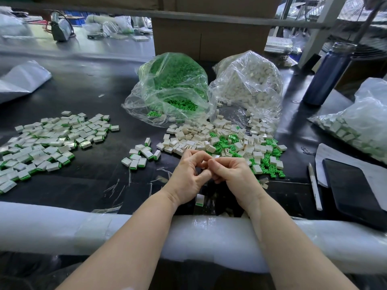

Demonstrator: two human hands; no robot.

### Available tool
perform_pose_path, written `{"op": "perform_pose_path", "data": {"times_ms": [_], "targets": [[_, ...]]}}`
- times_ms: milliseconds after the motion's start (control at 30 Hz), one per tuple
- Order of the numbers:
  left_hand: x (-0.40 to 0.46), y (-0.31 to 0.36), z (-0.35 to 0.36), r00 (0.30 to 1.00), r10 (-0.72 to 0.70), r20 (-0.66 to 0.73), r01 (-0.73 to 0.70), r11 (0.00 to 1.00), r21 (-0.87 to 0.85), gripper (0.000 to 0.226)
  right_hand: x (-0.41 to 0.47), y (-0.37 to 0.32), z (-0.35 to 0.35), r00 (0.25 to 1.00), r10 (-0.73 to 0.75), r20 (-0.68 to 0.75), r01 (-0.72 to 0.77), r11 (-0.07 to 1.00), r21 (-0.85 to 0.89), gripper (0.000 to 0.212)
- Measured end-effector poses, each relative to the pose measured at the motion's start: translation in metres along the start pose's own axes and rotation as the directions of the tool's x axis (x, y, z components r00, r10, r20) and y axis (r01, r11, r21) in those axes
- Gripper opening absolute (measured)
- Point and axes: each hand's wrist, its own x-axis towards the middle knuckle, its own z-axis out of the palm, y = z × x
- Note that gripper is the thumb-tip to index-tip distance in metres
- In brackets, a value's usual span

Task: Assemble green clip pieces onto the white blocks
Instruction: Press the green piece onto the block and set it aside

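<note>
Working over the black table (88, 181), you bring both hands together at its near middle, forearms resting on the white foam padding (209, 233) along the front edge. Your left hand (188, 176) has its fingers curled and its fingertips meet those of your right hand (232, 174), which is curled the same way — a small white piece shows between them at the fingertips, but whether it is a block alone or one with a clip cannot be told.

Just beyond your hands lies the loose pile of white blocks (201, 135), mixed on its right side with green clip pieces (272, 162). Behind the pile stand two open clear bags side by side: the bag of green clips (173, 80) on the left, the bag of white blocks (251, 80) on the right, its contents spilling toward the pile.

Finished pieces — white with a green edge — form a broad heap (48, 141) at the left of the table and a small cluster (142, 155) nearer your left hand. One more finished piece (200, 200) stands between your wrists.

At the right lie a dark phone (354, 189) on paper, a white pen (314, 185) beside it, a dark blue bottle (328, 74) farther back, and another clear bag (360, 126) of pieces.
</note>
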Motion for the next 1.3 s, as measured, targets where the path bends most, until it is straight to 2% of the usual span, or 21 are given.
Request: {"op": "perform_pose_path", "data": {"times_ms": [300,700,833,1000,1100,1133,1200,1300], "targets": [[0.0005,-0.0048,0.0022,0.999,0.037,0.026,-0.039,0.997,0.069,0.034,-0.0025,-0.0016,-0.0013,0.999,0.034,-0.019,-0.033,0.997,0.068,0.014],[0.0009,-0.0059,0.0025,0.998,0.045,0.043,-0.050,0.993,0.111,0.034,-0.0015,0.0000,-0.0013,0.997,0.066,-0.043,-0.061,0.992,0.107,0.013],[0.0005,-0.0053,0.0018,0.998,0.048,0.043,-0.053,0.992,0.114,0.032,-0.0015,0.0013,-0.0014,0.997,0.055,-0.050,-0.048,0.991,0.121,0.014],[0.0009,-0.0038,0.0003,0.999,0.043,-0.009,-0.042,0.999,0.025,0.022,-0.0006,0.0015,0.0030,0.999,-0.027,-0.036,0.028,0.999,0.033,0.022],[0.0011,-0.0054,-0.0006,0.997,0.030,-0.069,-0.029,0.999,0.026,0.015,0.0006,0.0021,0.0025,0.994,-0.030,-0.104,0.040,0.995,0.090,0.022],[0.0015,-0.0063,-0.0008,0.996,0.025,-0.086,-0.022,0.999,0.036,0.012,0.0012,0.0028,0.0015,0.989,-0.043,-0.140,0.054,0.996,0.078,0.016],[0.0020,-0.0070,-0.0007,0.995,0.021,-0.101,-0.015,0.998,0.060,0.005,0.0021,0.0042,-0.0008,0.974,-0.103,-0.200,0.095,0.994,-0.051,0.007],[0.0026,-0.0074,-0.0001,0.995,0.020,-0.096,-0.012,0.996,0.091,0.005,0.0010,0.0029,-0.0004,0.953,-0.216,-0.211,0.167,0.959,-0.227,0.012]]}}
